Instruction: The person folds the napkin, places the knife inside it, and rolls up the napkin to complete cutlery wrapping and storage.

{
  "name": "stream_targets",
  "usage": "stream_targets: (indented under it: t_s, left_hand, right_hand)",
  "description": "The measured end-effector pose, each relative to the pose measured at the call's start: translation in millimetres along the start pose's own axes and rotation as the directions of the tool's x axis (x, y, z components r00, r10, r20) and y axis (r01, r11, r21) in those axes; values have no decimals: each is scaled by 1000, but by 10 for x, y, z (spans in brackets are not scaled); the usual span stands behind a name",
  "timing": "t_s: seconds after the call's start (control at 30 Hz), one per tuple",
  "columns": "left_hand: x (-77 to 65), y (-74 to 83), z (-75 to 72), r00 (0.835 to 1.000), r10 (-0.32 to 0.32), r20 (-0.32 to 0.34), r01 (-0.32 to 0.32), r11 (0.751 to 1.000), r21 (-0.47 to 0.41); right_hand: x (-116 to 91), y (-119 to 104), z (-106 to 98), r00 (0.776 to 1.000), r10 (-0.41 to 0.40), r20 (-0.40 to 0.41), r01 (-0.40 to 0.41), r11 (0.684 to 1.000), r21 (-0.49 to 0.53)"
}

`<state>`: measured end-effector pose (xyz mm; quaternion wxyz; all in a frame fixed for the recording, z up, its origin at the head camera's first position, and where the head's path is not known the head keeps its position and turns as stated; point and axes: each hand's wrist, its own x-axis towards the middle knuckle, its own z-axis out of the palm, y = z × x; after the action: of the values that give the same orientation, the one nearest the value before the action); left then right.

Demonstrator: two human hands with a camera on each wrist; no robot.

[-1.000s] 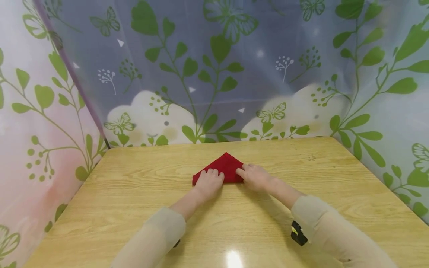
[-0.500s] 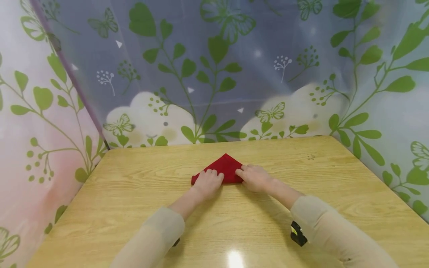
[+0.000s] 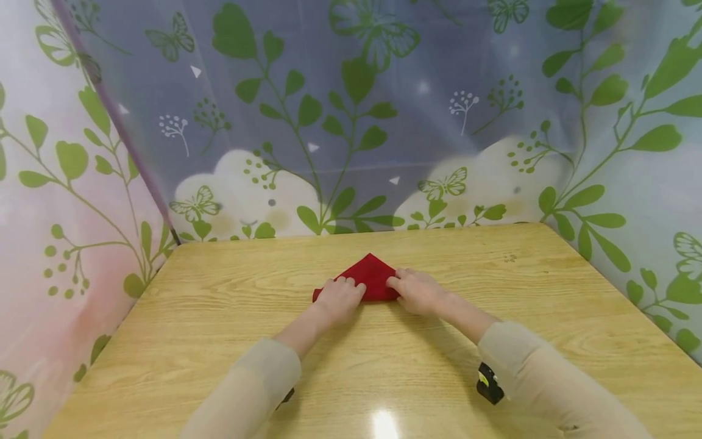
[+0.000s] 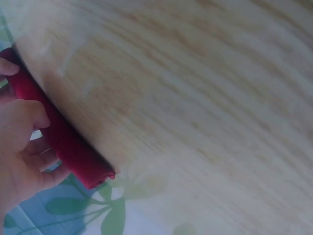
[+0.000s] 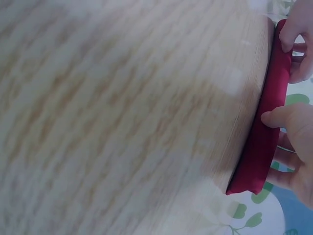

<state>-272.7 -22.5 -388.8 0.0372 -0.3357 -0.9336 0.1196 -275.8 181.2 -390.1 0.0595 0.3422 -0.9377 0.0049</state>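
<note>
A red cloth (image 3: 375,274) lies on the wooden table as a triangle, its tip pointing away from me. Along its near side runs a thick rolled edge (image 4: 73,147), seen in both wrist views. My left hand (image 3: 339,299) grips the left part of this roll, thumb on the near side and fingers over the far side. Towards the right end, my right hand (image 3: 419,292) holds the roll the same way, its thumb (image 5: 273,118) pressed against the red fabric. The left end of the roll pokes out past my left hand. The cloth's underside is hidden.
The wooden table (image 3: 247,268) reaches back to a printed curtain (image 3: 406,122) with leaves and butterflies. More curtain hangs at the left and right sides. A black device (image 3: 488,383) sits under the right sleeve, and part of another shows under the left.
The cloth's far tip has come slightly nearer to me, so the flat triangle looks a little shorter. Both hands keep their grip and have hardly moved.
</note>
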Motion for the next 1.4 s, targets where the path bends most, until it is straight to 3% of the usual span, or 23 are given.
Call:
stream_targets:
  t_s: [0.4,0.77,0.9,1.1,1.4]
  left_hand:
    - [-12,16,-17,1000,-8,4,8,1000,18]
    - [-86,95,72,994,-53,-95,67,986,151]
    - [-103,94,92,991,-48,-123,71,979,189]
    - [-85,87,138,993,-8,-114,38,964,264]
    - [-40,75,106,993,-10,-114,34,978,205]
  right_hand:
    - [-9,-4,-81,999,-36,19,35,998,46]
    - [22,-5,-71,997,-50,51,46,997,68]
    - [34,14,-101,996,-63,66,56,993,102]
    - [41,58,-89,992,-86,93,73,988,134]
    - [44,53,-64,993,-41,113,27,992,122]
